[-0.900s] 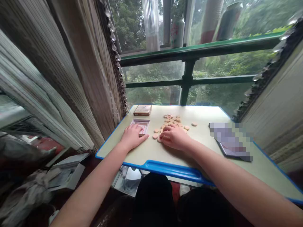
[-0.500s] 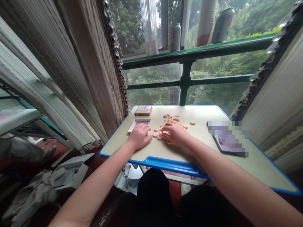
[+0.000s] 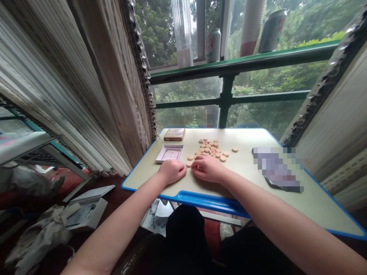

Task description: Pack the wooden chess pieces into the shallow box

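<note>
Round wooden Chinese chess pieces (image 3: pixel 212 149), some with red marks, lie in a loose cluster on the table. My right hand (image 3: pixel 210 167) rests low over the near edge of the cluster, its fingers curled round a Chinese chess piece that shows only partly at the fingertips. Other pieces under that palm are hidden. Close by on the left, my left hand (image 3: pixel 173 172) is closed in a loose fist on the tabletop; whatever it may hold is hidden. Just behind it sits an open shallow white box (image 3: pixel 162 156) with a red-lined printed sheet inside.
A closed patterned box (image 3: pixel 174 134) lies at the table's back left. On the right is a blurred-out dark flat device (image 3: pixel 275 172). The blue-rimmed table (image 3: pixel 243 179) has a tray groove in front. Cans (image 3: pixel 213 45) and stacked cups (image 3: pixel 250 30) stand on the green window rail.
My left hand has closed from spread fingers and moved slightly nearer me. My right hand has drawn left and nearer me, its fingers curling in, uncovering several pieces behind it.
</note>
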Motion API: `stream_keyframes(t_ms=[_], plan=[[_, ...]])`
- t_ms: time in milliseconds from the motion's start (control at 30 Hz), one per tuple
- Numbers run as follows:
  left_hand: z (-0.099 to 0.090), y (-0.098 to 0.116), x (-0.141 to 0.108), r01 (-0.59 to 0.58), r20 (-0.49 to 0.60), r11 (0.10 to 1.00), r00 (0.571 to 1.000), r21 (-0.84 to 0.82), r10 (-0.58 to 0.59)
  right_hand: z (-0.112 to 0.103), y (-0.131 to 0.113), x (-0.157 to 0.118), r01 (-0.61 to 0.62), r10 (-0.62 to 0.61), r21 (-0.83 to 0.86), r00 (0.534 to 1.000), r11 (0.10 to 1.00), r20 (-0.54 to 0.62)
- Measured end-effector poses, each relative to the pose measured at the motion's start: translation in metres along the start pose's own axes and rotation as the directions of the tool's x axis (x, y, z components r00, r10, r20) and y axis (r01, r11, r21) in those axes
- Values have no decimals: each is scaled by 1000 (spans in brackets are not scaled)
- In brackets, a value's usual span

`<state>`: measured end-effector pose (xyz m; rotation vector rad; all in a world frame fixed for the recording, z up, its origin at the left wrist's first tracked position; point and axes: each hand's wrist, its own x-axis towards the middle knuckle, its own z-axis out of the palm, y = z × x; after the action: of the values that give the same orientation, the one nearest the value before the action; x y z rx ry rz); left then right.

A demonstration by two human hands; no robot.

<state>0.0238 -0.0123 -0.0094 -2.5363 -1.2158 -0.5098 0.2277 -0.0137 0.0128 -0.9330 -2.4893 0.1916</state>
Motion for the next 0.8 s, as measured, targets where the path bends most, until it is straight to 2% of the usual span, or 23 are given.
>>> stream_keyframes(t_ms=[300,467,633,700,800], plan=[[-1,0,-1,35,83,999,996,-2,-34,-2,3,-1,23,-24,-35,999,999,-32],[-2,1,-1,45,98,999,994,1,-45,-5,3,-5,-23,27,-125,999,992,26],[-1,0,-1,24,90,1000,996,18,-26,4,5,-7,-82,101,-185,991,979,91],[-1,0,-1,19,83,1000,996,22,-20,8,8,-6,-65,84,-168,990,984,110],[-1,1,-1,9,67,1000,998,22,-10,10,12,-4,-3,13,-121,997,993,78]])
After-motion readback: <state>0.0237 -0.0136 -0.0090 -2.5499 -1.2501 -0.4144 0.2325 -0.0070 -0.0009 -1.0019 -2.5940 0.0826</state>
